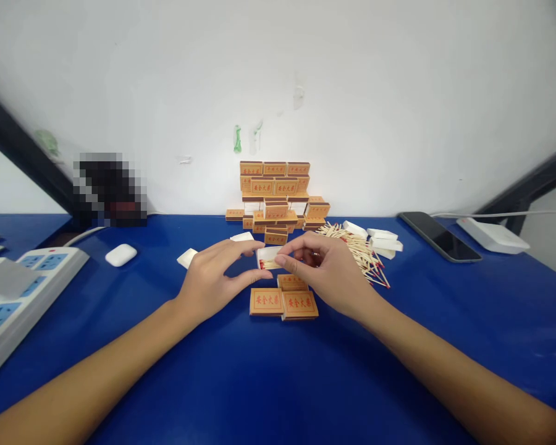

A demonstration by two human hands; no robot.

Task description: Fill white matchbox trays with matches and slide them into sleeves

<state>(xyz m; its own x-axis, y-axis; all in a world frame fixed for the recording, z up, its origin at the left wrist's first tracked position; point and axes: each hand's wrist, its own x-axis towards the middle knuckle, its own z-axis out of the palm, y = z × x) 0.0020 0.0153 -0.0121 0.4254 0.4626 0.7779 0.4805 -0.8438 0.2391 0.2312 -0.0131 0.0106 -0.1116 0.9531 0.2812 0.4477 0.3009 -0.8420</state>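
A small white matchbox tray [269,253] with several red-headed matches [269,264] lying in it is between my two hands. My left hand [220,269] curves around its left end, the index finger at the far side and the thumb at the near side. My right hand [322,262] is pinched over the tray's right part, thumb and index finger at the tail ends of the matches; its other fingers are curled. Just nearer to me lie orange matchboxes, a left one [266,301], a right one [300,305] and one behind them [291,282].
A stacked structure of matchboxes [275,185] stands by the wall. Loose matches [361,250] are piled at right beside empty white trays [383,240]. Further out are a phone [440,236], a white box [492,235], an earbud case [121,254] and a power strip [37,281].
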